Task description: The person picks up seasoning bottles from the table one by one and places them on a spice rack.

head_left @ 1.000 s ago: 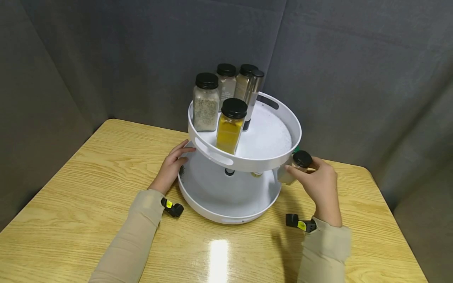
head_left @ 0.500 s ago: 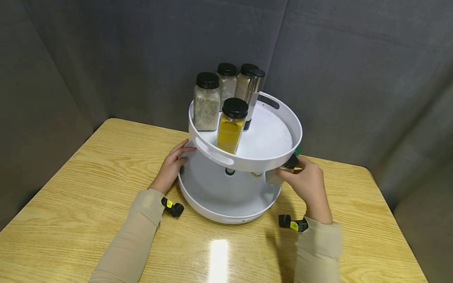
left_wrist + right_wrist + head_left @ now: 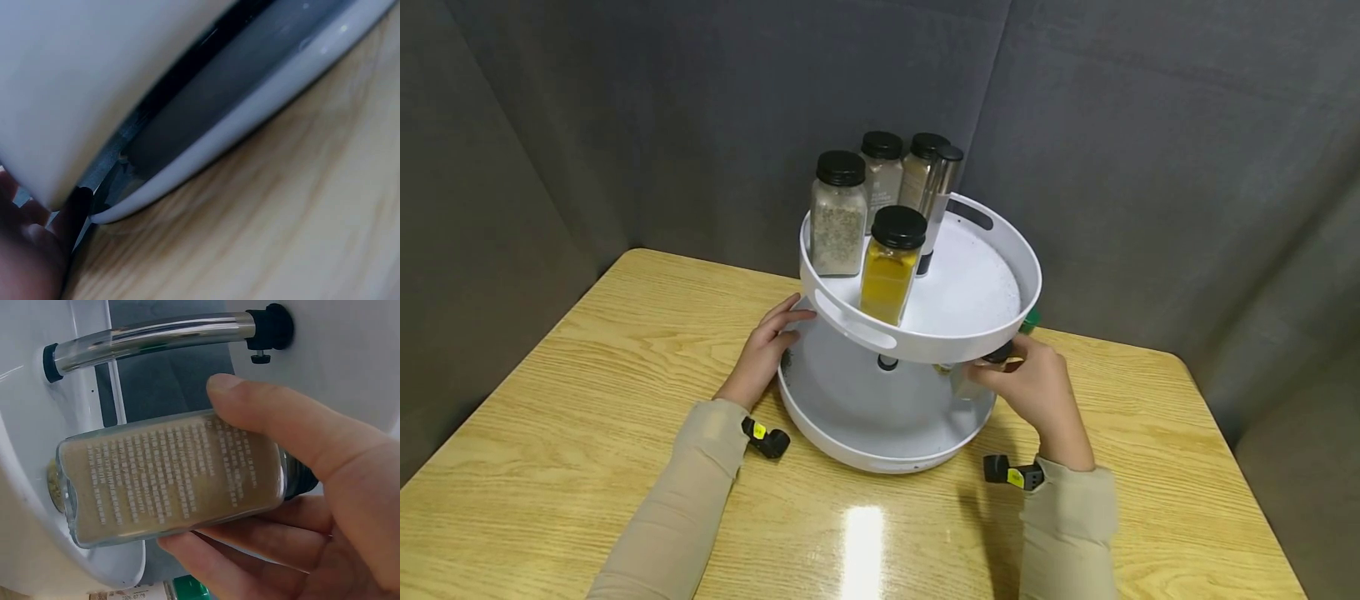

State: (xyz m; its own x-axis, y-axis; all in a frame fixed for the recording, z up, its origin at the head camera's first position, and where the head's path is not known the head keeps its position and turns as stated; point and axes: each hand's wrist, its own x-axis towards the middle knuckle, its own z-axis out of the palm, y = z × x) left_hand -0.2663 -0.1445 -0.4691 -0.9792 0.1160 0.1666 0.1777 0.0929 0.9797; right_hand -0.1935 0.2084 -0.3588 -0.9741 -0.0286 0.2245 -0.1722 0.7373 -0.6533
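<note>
My right hand (image 3: 1037, 383) pinches a square glass spice jar (image 3: 169, 478) of tan powder between thumb and fingers. The jar's black lid points into the palm, and rows of printed text face the right wrist camera. In the head view the jar is partly under the upper tray (image 3: 977, 287) of a white two-tier turntable, over the right side of the lower tray (image 3: 880, 425). My left hand (image 3: 760, 358) rests at the stand's left side, its fingers extended at the lower tray's rim.
On the upper tray stand a yellow spice jar (image 3: 887, 283), a jar of greenish-grey seasoning (image 3: 837, 237), two more black-lidded jars behind and a steel post (image 3: 936, 200). A green-capped bottle (image 3: 190, 589) lies beyond my right hand. Grey curtains back the wooden table (image 3: 700, 317).
My right hand has moved left, carrying the spice jar from outside the stand's right edge to between the two trays. My left hand has stayed in place.
</note>
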